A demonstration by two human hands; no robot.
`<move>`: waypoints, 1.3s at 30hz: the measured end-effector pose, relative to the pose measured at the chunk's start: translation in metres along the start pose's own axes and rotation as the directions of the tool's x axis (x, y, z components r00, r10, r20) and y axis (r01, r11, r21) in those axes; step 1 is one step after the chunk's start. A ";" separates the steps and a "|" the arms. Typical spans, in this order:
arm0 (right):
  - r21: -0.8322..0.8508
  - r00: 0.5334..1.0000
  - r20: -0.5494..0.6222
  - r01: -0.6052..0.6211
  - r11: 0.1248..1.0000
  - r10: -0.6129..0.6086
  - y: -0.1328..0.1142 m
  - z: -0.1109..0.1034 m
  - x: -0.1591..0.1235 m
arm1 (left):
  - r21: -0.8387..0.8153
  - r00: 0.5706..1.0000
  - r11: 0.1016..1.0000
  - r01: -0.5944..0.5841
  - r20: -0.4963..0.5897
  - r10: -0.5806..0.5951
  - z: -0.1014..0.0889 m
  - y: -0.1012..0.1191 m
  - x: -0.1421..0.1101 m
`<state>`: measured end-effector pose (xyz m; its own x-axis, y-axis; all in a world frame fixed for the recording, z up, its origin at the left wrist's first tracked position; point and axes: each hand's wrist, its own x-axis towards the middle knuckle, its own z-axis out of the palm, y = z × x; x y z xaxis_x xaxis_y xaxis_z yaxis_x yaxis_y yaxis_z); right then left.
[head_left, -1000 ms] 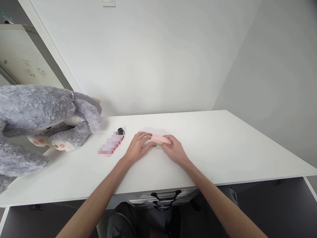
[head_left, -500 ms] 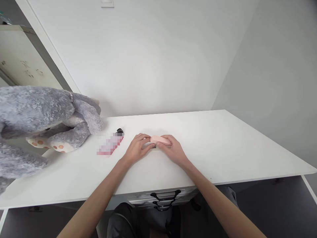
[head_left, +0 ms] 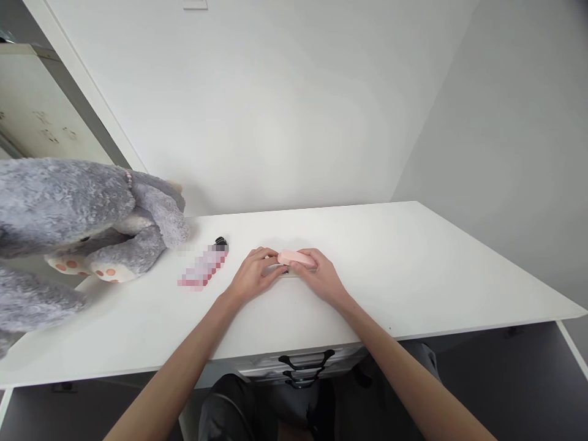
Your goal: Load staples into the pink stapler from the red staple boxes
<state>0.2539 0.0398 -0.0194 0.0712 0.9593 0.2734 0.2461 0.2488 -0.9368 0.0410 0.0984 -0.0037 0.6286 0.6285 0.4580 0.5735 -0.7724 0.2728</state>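
Observation:
A pink oblong thing point(head_left: 294, 257) with rounded edges is held just above the table, tilted slightly down to the right; its exact kind does not show clearly. My right hand point(head_left: 321, 272) is closed around its right part, thumb in front and fingers behind. My left hand point(head_left: 255, 272) curves around its left end, fingertips at the far side and thumb at the near side. Below the pink thing lies a thin pale strip point(head_left: 290, 275) with a small dark part near my left thumb. My hands cover much of both.
A blurred-out pink and white pack point(head_left: 202, 267) with a black top lies left on the white table point(head_left: 390, 263). A big grey plush toy point(head_left: 68, 202) sits at the left edge. Behind the table is a wall point(head_left: 285, 110). Black drawer handles point(head_left: 305, 362) show below the front edge.
The view has shifted very slightly. Both hands keep the same hold, and the pink thing stays in nearly the same place.

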 end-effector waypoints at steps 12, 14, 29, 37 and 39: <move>0.080 0.998 0.058 -0.015 0.997 0.010 0.001 -0.005 0.003 | -0.074 0.998 0.996 -0.046 0.038 0.049 -0.001 0.001 0.001; 0.085 0.998 0.068 -0.008 0.996 0.003 0.002 -0.005 0.003 | -0.088 0.998 0.995 -0.043 0.038 0.046 -0.001 0.001 0.001; 0.186 0.991 0.134 -0.023 0.982 -0.002 -0.007 -0.008 0.000 | -0.190 0.998 0.981 -0.027 0.044 0.036 0.001 0.009 0.001; 0.216 0.986 0.163 -0.004 0.976 -0.032 -0.009 -0.007 0.000 | -0.207 1.000 0.978 0.008 0.026 -0.002 0.003 0.012 0.001; 0.225 0.985 0.169 0.008 0.974 -0.047 -0.009 -0.007 -0.001 | -0.193 0.999 0.980 0.044 0.023 -0.041 0.003 0.012 0.001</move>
<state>0.2583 0.0360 -0.0095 -0.1047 0.9554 0.2761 0.0223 0.2798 -0.9598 0.0503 0.0899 -0.0028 0.6166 0.6614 0.4270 0.4889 -0.7469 0.4508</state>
